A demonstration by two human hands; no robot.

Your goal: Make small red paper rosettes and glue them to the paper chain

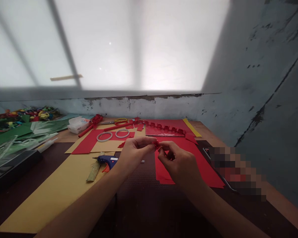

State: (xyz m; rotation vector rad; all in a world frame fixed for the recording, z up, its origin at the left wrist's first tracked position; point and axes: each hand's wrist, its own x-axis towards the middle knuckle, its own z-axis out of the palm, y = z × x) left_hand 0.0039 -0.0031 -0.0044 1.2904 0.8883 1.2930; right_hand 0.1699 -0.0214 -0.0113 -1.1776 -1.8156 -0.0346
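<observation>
Both my hands meet over the middle of the table around a small rolled piece of red paper (156,144). My left hand (134,152) pinches it from the left with thumb and fingers closed. My right hand (179,163) pinches its right side, fingers curled. Beneath them lies a stack of red paper sheets (203,165). A blue glue gun (106,160) rests just left of my left wrist.
Two white tape rings (113,135) lie on red and tan paper. A cut red paper strip (161,126), yellow-handled scissors (119,121), a red paper flower on a stick (93,124) and a white box (76,125) sit at the back. Green sheets and craft clutter (20,125) fill the left.
</observation>
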